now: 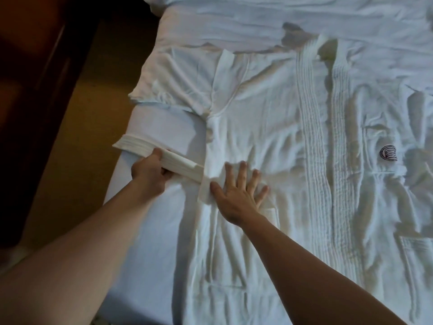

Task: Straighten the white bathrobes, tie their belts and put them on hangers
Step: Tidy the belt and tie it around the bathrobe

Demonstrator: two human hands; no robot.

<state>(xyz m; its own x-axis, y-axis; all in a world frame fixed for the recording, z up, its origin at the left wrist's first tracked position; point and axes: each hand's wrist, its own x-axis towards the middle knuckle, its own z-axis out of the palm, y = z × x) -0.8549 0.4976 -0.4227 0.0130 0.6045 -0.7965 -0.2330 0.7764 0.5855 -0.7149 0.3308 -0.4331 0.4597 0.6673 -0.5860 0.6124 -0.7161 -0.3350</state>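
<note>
Belt (180, 164) step: your left hand (150, 171) grips it, right hand (239, 193) flat on the bathrobe (269, 127); next, draw it across the waist

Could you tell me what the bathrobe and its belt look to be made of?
The bathrobe looks like soft matte white woven fabric, probably cotton: it creases freely, and its collar band shows stitched ribs. The belt, gripped by the left hand, seems the same cloth, folded thicker and flatter.

Left hand (150, 170) is gripping the belt (180, 166); right hand (239, 193) is pressing flat, fingers pointing toward 12 o'clock.
</note>
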